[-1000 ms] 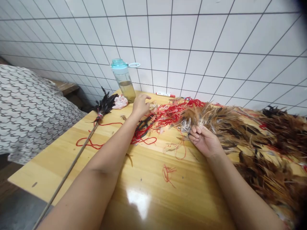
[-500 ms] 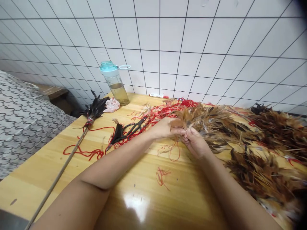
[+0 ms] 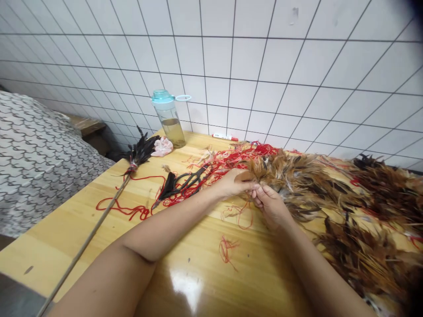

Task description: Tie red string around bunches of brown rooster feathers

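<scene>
Brown feather (image 3: 243,177) pinched two-handed in fingers (image 3: 266,193), room between forearms (image 3: 181,215), stick (image 3: 95,227) crossing table edge (image 3: 23,280)

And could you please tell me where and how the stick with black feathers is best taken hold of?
Probably by the bare lower shaft of the stick, coming from its left: that stretch is thin and straight, short of the red thread and black feathers farther up, while the left forearm lies to its right.

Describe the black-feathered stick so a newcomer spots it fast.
On the wooden table, find the blue-lidded bottle. Left of it slants a long stick. Unlike the brown feathers at right, its black plumes are tied with red string.
</scene>
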